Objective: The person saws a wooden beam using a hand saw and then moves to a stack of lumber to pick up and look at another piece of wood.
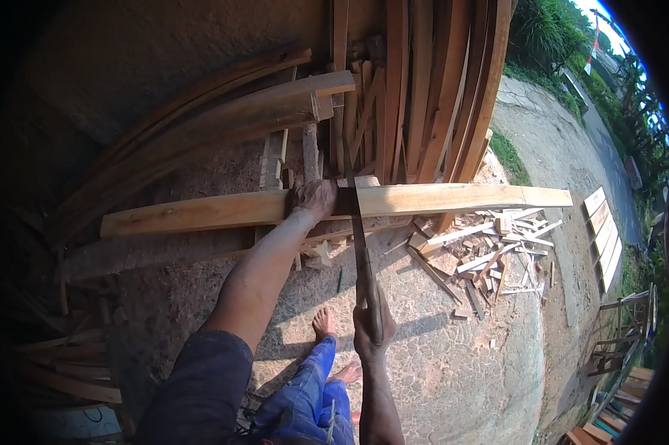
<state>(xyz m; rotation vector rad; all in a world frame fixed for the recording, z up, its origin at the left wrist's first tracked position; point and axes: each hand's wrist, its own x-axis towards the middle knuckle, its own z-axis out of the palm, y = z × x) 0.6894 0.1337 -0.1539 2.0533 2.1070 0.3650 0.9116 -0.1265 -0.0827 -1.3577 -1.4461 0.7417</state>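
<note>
A long pale wooden plank (446, 196) lies crosswise in front of me, on supports mostly hidden beneath it. My left hand (314, 200) grips the plank near its middle, just left of a handsaw (360, 239). The saw's blade crosses the plank, its far end pointing away from me. Around the saw's handle, on the near side, my right hand (374, 326) is closed. Whether the blade has cut into the wood is hard to make out.
Offcuts and scraps (490, 256) are heaped on the ground to the right. Tall boards (442, 96) lean upright at the back. Other long beams (223, 111) lie at the far left. Several planks (604, 233) rest on the ground at the far right, near a road.
</note>
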